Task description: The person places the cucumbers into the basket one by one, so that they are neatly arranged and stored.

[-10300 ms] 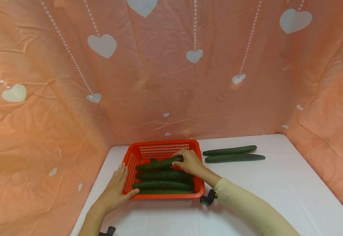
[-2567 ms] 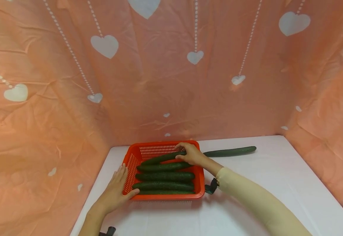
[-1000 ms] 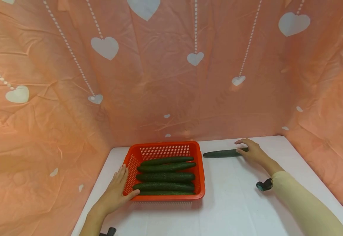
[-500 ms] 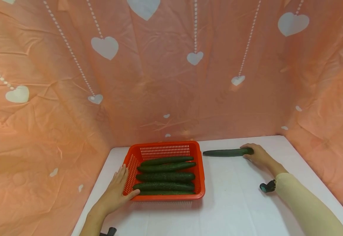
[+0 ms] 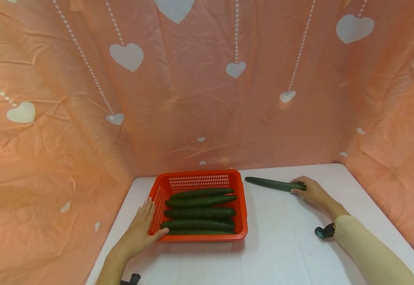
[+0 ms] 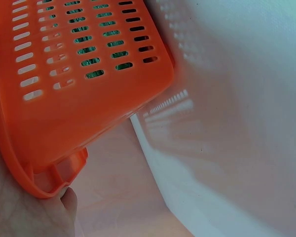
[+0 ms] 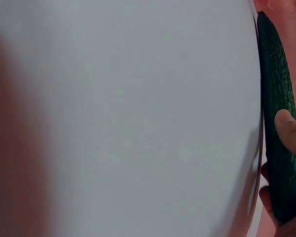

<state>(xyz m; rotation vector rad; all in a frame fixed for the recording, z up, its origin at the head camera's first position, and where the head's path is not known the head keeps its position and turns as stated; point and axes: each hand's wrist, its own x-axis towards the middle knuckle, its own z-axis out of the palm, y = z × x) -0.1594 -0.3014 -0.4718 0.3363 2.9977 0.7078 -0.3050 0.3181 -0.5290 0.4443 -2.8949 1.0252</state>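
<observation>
In the head view my right hand (image 5: 312, 192) grips a long dark green cucumber (image 5: 272, 184) by its right end, and its left end points toward the back of the table. The right wrist view shows the thumb across this cucumber (image 7: 276, 74), with fingertips on its other side. My left hand (image 5: 139, 229) rests on the left front corner of a red perforated basket (image 5: 243, 213), fingers fairly straight along the side rim and thumb over the front rim. Several cucumbers (image 5: 200, 213) lie side by side in the basket. The left wrist view shows the basket's slotted wall (image 6: 84, 118).
A white-covered table (image 5: 282, 245) carries the basket left of centre. Orange cloth (image 5: 185, 99) with white hearts hangs behind and on both sides. A small black device (image 5: 324, 230) sits at the right wrist, another (image 5: 132, 279) at the left.
My right hand laid cucumbers in the basket, then moved right and took hold of the one on the table. That cucumber has since swung, its left end farther back. The left hand stayed put.
</observation>
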